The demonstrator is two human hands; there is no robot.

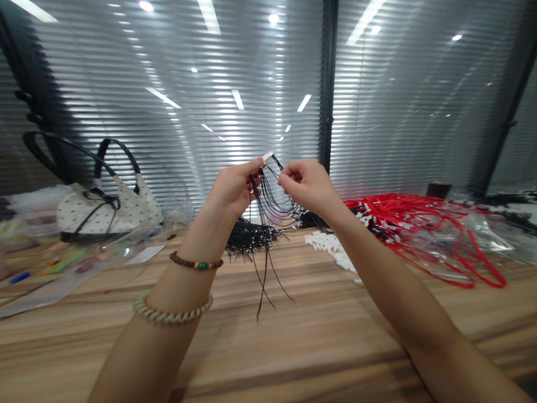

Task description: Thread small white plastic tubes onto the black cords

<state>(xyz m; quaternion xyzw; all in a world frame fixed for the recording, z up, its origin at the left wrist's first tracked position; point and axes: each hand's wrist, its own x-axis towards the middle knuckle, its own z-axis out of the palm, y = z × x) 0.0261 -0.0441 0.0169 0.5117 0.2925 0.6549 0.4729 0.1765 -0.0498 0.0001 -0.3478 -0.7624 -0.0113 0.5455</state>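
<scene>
My left hand (pixel 237 187), raised above the table, pinches a small white plastic piece (pixel 267 158) between thumb and finger. Thin black cords (pixel 265 210) loop and hang below that hand, their loose ends reaching down in front of the tabletop. Close by on the right, my right hand (pixel 308 182) is closed, thumb against fingers, at the black cord that runs from the white piece. Behind the hands lies a pile of black cords (pixel 251 238) with shiny tips. A heap of small white plastic pieces (pixel 329 246) rests on the table by my right forearm.
Red lanyards (pixel 394 215) and clear plastic bags (pixel 440 246) spread over the right side. A white patterned handbag (pixel 109 210) with black handles stands at the left, near a blue pen (pixel 19 277) and plastic wrapping. Blinds behind glass (pixel 188 112) close off the back of the wooden table (pixel 235 358).
</scene>
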